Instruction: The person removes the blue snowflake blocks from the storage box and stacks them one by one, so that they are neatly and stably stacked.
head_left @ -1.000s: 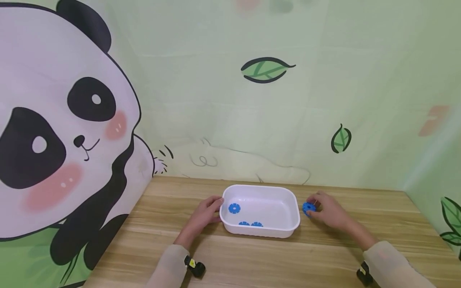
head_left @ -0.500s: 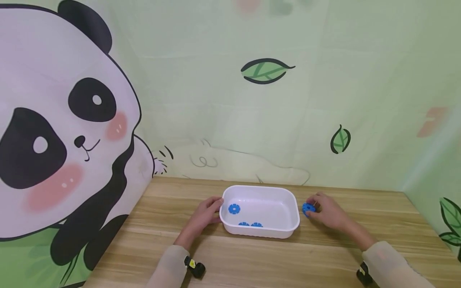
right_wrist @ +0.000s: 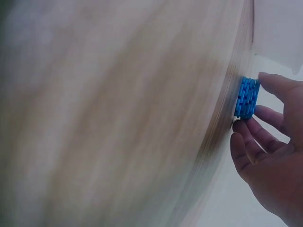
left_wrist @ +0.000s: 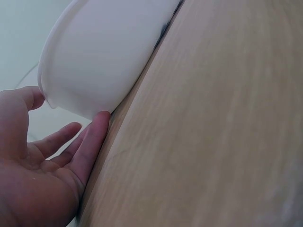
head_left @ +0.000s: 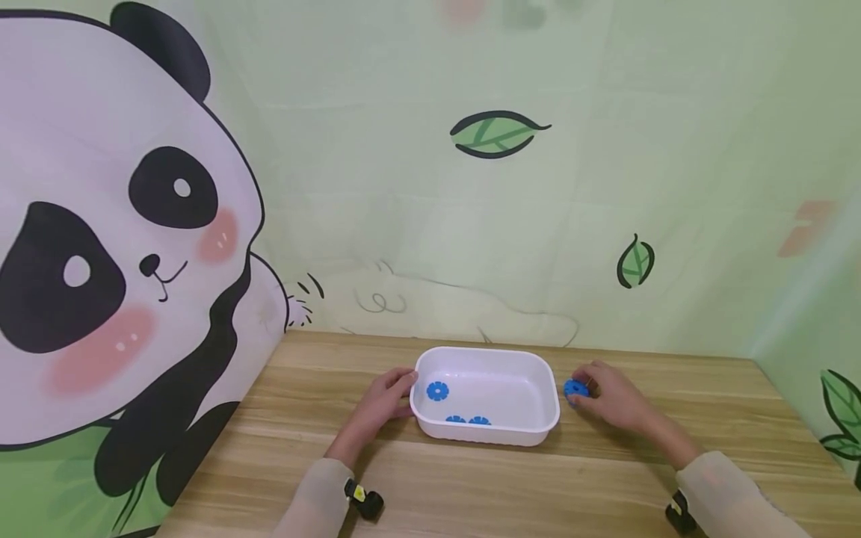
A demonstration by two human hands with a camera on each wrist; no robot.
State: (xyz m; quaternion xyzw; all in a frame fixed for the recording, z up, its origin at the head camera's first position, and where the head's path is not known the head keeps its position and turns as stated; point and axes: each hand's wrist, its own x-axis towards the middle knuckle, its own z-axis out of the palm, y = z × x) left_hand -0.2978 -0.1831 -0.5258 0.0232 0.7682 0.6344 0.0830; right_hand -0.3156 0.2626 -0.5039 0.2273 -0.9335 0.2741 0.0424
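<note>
A white plastic tub (head_left: 487,433) stands on the wooden table. On its inside floor lie a blue notched disc (head_left: 438,391) and two more, partly hidden by the near wall. At the tub's left end is my left hand (head_left: 383,400); in the left wrist view the thumb touches the rim and a fairly straight finger (left_wrist: 94,142) meets the lower wall. My right hand (head_left: 615,396), just right of the tub, holds a short stack of blue notched discs (right_wrist: 246,98) between thumb and fingers. The stack's edges show in the right wrist view, low over the table.
The wooden tabletop (head_left: 471,486) runs back to a pale green backdrop (head_left: 403,187) printed with leaves and a large panda. Black wrist cameras (head_left: 365,501) sit at both sleeves.
The whole head view shifts very slightly. Both hands, the tub and the discs otherwise keep their places.
</note>
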